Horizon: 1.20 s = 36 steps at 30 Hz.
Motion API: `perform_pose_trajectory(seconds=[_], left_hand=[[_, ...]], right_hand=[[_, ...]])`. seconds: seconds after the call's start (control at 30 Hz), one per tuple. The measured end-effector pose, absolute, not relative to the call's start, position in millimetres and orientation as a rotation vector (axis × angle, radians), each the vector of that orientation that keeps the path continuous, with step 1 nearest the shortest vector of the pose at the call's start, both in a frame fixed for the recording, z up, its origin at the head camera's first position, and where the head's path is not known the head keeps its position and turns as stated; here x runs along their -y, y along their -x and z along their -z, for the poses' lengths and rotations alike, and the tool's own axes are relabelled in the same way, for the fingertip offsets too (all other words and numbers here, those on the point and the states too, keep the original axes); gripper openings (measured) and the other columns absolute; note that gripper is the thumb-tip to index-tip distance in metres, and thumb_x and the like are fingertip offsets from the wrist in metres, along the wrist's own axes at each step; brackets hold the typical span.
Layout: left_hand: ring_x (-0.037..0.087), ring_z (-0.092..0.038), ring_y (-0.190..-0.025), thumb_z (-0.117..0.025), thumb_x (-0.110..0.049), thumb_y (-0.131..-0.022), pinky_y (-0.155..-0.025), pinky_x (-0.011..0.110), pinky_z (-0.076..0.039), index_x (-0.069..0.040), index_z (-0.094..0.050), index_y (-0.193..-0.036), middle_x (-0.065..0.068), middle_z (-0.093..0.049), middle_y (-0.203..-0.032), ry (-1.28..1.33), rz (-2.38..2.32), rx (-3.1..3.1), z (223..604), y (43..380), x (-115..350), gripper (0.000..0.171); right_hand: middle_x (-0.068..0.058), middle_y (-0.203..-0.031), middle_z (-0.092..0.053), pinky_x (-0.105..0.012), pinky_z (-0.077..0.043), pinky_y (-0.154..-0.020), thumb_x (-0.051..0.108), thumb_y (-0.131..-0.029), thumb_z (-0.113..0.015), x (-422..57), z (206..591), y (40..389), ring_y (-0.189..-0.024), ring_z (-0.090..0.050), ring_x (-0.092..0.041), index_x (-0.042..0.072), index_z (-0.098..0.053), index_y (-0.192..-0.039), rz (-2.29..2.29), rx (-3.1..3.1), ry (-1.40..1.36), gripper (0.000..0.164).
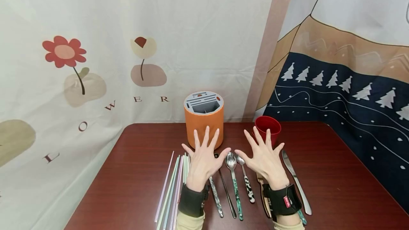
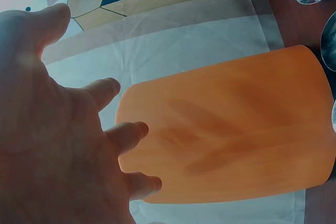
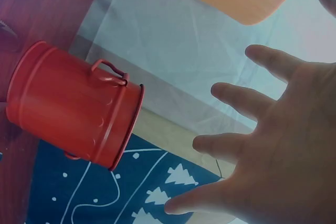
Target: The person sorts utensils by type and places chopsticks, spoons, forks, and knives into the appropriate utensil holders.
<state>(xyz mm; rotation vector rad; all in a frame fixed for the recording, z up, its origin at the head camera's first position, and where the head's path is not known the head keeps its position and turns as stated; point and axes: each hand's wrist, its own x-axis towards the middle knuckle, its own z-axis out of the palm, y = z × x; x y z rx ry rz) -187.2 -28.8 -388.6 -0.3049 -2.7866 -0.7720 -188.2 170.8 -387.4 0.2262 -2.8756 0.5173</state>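
Both hands are held out over the table with fingers spread and palms down. My left hand (image 1: 203, 162) holds nothing; its fingertips overlap the lower front of an orange cylindrical utensil holder (image 1: 203, 121) with a grey slotted top. The right hand (image 1: 264, 157), equally bare of any object, has its fingers pointing at a small red metal bucket (image 3: 73, 106). Between and below the hands lie a green-handled spoon (image 1: 235, 187), a spoon with a black-and-white handle (image 1: 248, 187) and a thin dark utensil (image 1: 228, 194). The right wrist partly hides gold cutlery (image 1: 265, 201).
Pastel straws (image 1: 169, 191) lie left of the left forearm. A silver knife (image 1: 297, 182) rests right of the right wrist. The dark red tabletop (image 1: 127, 173) ends at a white printed curtain (image 1: 204, 45) behind and a navy patterned cloth (image 1: 335, 102) on the right.
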Motion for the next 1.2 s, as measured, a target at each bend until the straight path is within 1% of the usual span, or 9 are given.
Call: perform_pose_trajectory(seconds=[0.2, 0.67, 0.8, 0.87, 0.93, 0.97, 1.03, 1.13, 1.2], left_hand=[[0.044, -0.001, -0.147, -0.045, -0.065, -0.089, -0.099, 0.082, 0.000, -0.032, -0.030, -0.149, 0.002, -0.017, -0.161, 0.311, 0.786, 2.784, 388.9, 186.1, 28.1, 0.070], [0.043, -0.001, -0.147, -0.043, -0.065, -0.089, -0.099, 0.082, 0.001, -0.033, -0.028, -0.149, 0.001, -0.017, -0.161, 0.341, 0.787, 2.783, 389.8, 187.1, 26.6, 0.070], [0.042, -0.001, -0.148, -0.043, -0.065, -0.089, -0.101, 0.081, 0.001, -0.033, -0.028, -0.149, 0.001, -0.017, -0.161, 0.346, 0.805, 2.789, 388.6, 186.6, 25.6, 0.070], [0.042, -0.002, -0.148, -0.042, -0.065, -0.089, -0.102, 0.080, -0.001, -0.033, -0.027, -0.150, 0.001, -0.018, -0.160, 0.356, 0.811, 2.794, 388.5, 186.6, 25.2, 0.070], [0.041, -0.003, -0.148, -0.042, -0.065, -0.090, -0.104, 0.078, -0.003, -0.033, -0.025, -0.150, 0.002, -0.019, -0.160, 0.374, 0.825, 2.797, 388.4, 187.0, 25.0, 0.070], [0.040, -0.004, -0.148, -0.042, -0.064, -0.091, -0.106, 0.077, -0.004, -0.033, -0.025, -0.150, 0.002, -0.020, -0.160, 0.383, 0.839, 2.796, 388.4, 187.5, 24.8, 0.069], [0.038, -0.008, -0.148, -0.043, -0.061, -0.092, -0.109, 0.073, -0.009, -0.032, -0.025, -0.151, 0.004, -0.022, -0.159, 0.409, 0.884, 2.785, 389.1, 189.5, 24.8, 0.068], [0.035, -0.014, -0.148, -0.043, -0.056, -0.095, -0.113, 0.065, -0.016, -0.029, -0.026, -0.151, 0.005, -0.026, -0.158, 0.448, 0.945, 2.759, 390.6, 192.9, 24.5, 0.064], [0.033, -0.020, -0.147, -0.043, -0.052, -0.097, -0.115, 0.058, -0.022, -0.025, -0.028, -0.150, 0.007, -0.030, -0.156, 0.469, 0.963, 2.732, 392.6, 195.5, 24.3, 0.062]], right_hand=[[-0.018, -0.158, -0.020, -0.086, -0.001, -0.093, 0.063, -0.086, -0.050, -171.2, 387.7, 187.7, -0.143, -0.003, -0.053, 0.021, -0.032, -0.149, -0.521, 2.878, -0.230, 0.078], [-0.018, -0.158, -0.020, -0.085, 0.000, -0.095, 0.061, -0.085, -0.052, -172.3, 386.5, 188.8, -0.143, -0.004, -0.053, 0.020, -0.032, -0.149, -0.540, 2.883, -0.236, 0.079], [-0.019, -0.157, -0.021, -0.084, -0.001, -0.096, 0.061, -0.085, -0.053, -174.4, 385.7, 188.7, -0.142, -0.006, -0.054, 0.019, -0.033, -0.149, -0.542, 2.876, -0.244, 0.079], [-0.020, -0.156, -0.024, -0.084, -0.004, -0.097, 0.060, -0.085, -0.054, -176.8, 386.5, 189.1, -0.142, -0.009, -0.054, 0.018, -0.034, -0.148, -0.544, 2.867, -0.249, 0.078], [-0.020, -0.155, -0.028, -0.082, -0.008, -0.099, 0.058, -0.086, -0.055, -181.6, 387.8, 190.4, -0.141, -0.016, -0.052, 0.017, -0.035, -0.148, -0.544, 2.852, -0.253, 0.076], [-0.020, -0.153, -0.031, -0.080, -0.013, -0.100, 0.056, -0.087, -0.055, -185.0, 388.4, 191.2, -0.140, -0.022, -0.051, 0.017, -0.036, -0.147, -0.547, 2.839, -0.253, 0.075], [-0.021, -0.148, -0.039, -0.075, -0.027, -0.099, 0.049, -0.089, -0.058, -194.4, 388.6, 192.5, -0.133, -0.037, -0.048, 0.014, -0.039, -0.145, -0.572, 2.810, -0.237, 0.069], [-0.023, -0.134, -0.053, -0.065, -0.046, -0.087, 0.036, -0.090, -0.062, -215.5, 389.3, 192.4, -0.116, -0.054, -0.043, 0.008, -0.046, -0.138, -0.617, 2.768, -0.171, 0.058], [-0.024, -0.121, -0.059, -0.059, -0.052, -0.076, 0.027, -0.089, -0.064, -232.5, 391.3, 190.7, -0.103, -0.060, -0.041, 0.003, -0.052, -0.131, -0.652, 2.760, -0.104, 0.050]])
